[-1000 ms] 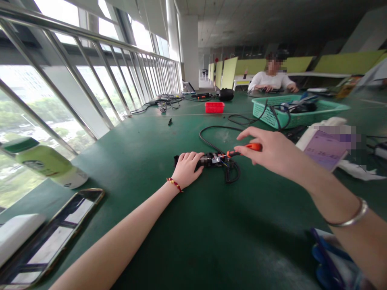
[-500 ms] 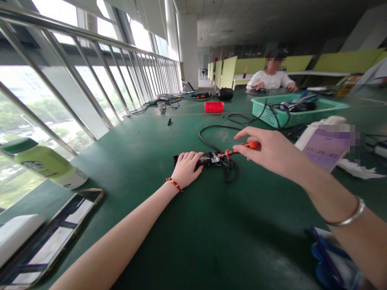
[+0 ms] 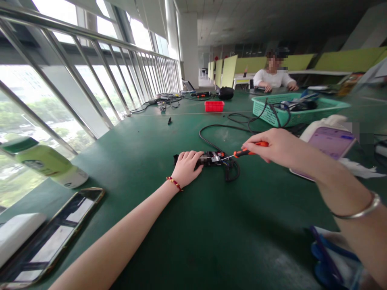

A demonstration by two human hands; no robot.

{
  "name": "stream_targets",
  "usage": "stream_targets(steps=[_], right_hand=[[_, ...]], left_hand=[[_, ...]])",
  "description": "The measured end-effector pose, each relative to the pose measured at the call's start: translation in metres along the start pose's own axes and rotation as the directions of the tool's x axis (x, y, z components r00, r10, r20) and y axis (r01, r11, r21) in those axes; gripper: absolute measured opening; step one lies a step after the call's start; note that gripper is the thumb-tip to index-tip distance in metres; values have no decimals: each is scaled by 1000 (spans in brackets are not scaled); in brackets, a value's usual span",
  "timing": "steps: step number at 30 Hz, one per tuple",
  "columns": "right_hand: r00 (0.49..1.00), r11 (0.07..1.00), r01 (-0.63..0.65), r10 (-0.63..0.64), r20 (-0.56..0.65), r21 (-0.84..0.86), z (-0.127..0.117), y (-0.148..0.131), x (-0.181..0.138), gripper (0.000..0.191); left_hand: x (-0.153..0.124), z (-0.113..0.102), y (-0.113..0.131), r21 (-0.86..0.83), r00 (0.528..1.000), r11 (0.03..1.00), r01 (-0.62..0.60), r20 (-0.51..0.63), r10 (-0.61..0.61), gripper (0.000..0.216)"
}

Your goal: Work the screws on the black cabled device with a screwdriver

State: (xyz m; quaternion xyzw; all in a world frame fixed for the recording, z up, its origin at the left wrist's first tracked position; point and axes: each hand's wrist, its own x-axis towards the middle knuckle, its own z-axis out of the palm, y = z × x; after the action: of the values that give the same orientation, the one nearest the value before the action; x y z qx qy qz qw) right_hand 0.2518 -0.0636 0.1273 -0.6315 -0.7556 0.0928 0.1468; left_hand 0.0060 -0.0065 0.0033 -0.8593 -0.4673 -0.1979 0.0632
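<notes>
A black corded device [image 3: 208, 159] with its inner parts and wires exposed lies on the green table [image 3: 193, 225]. My left hand [image 3: 188, 166] wraps over the device's left end and grips it against the table. In my right hand [image 3: 270, 146] is a screwdriver [image 3: 242, 153] with an orange and black handle, held between thumb and fingers. Its thin shaft points left, and the tip is at or just over the device's exposed right part; contact is too small to tell. A black cable [image 3: 208, 128] runs from the device toward the back right.
A green basket [image 3: 320, 114] of cables and parts stands back right, behind a lit phone [image 3: 328, 143]. A red box [image 3: 214, 106] and a small black piece [image 3: 169, 121] lie farther off. At left are a bottle [image 3: 48, 163] and a phone [image 3: 65, 229]. Across sits a person [image 3: 269, 78].
My right hand has drawn back to the right with the screwdriver, and its fingers have closed more fully round the handle. My left hand and the device stay in place.
</notes>
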Motion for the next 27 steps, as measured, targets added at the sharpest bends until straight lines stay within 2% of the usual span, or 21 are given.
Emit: stream_targets(steps=[7,20,23,27], right_hand=[[999,1000,-20,20,-27,-8,-3,8,5,37],[999,999,43,-44,-16,-1,3,11,10,32],[995,997,81,-81,-66,0,4,12,10,25],[984,992,119,-122,-130,-36,6,13,11,30]], left_hand=[[0,1,0,-1,1000,1000,-11,-8,11,40],[0,1,0,1,1000,1000,-6,-2,6,39],[0,1,0,1,1000,1000,-6,-1,6,40],[1,2,0,0,1000,1000,-11,-3,11,40]])
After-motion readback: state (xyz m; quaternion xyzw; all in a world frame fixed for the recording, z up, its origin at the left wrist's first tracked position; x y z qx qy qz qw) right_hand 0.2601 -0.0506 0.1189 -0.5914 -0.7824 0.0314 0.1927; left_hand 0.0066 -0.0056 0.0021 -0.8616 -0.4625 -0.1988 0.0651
